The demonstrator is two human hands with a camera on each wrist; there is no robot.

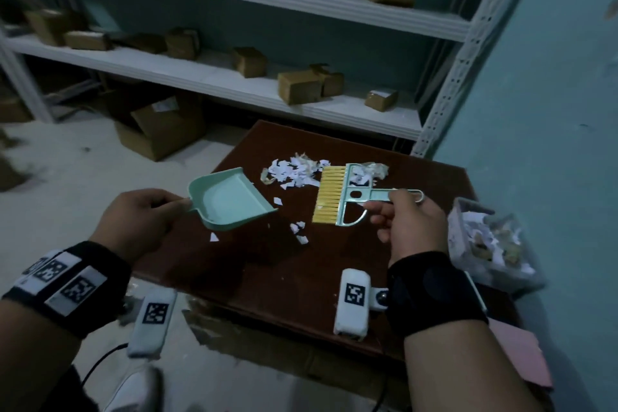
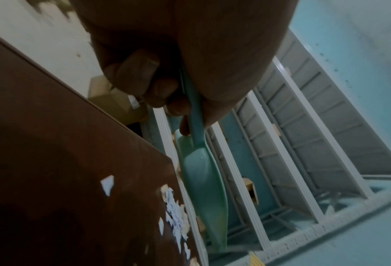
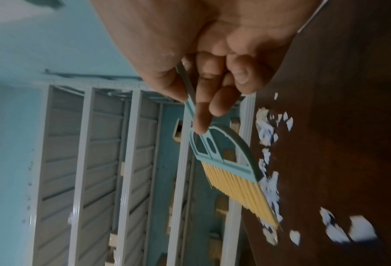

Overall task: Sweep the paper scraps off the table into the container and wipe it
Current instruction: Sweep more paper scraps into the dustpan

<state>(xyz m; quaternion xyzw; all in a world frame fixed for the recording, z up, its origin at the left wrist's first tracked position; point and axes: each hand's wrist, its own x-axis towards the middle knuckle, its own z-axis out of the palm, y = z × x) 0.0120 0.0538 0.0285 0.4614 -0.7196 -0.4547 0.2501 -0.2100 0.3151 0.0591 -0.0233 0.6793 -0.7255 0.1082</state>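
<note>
A pile of white paper scraps (image 1: 297, 170) lies at the far middle of the dark brown table (image 1: 284, 278), with a few loose scraps (image 1: 299, 231) nearer me. My left hand (image 1: 140, 221) grips the handle of a mint-green dustpan (image 1: 230, 199), held just above the table's left side with its mouth toward the scraps. My right hand (image 1: 408, 221) grips the handle of a small brush (image 1: 337, 197) with yellow bristles, right of the pile. In the left wrist view my fingers (image 2: 144, 79) curl round the dustpan (image 2: 199, 180) handle. The right wrist view shows the brush (image 3: 231, 172) beside the scraps (image 3: 267, 180).
A clear plastic container (image 1: 488, 244) holding paper scraps stands at the table's right edge, next to the blue wall (image 1: 551, 110). White shelves (image 1: 234, 84) with cardboard boxes stand behind the table. A large open carton (image 1: 160, 130) sits on the floor at left.
</note>
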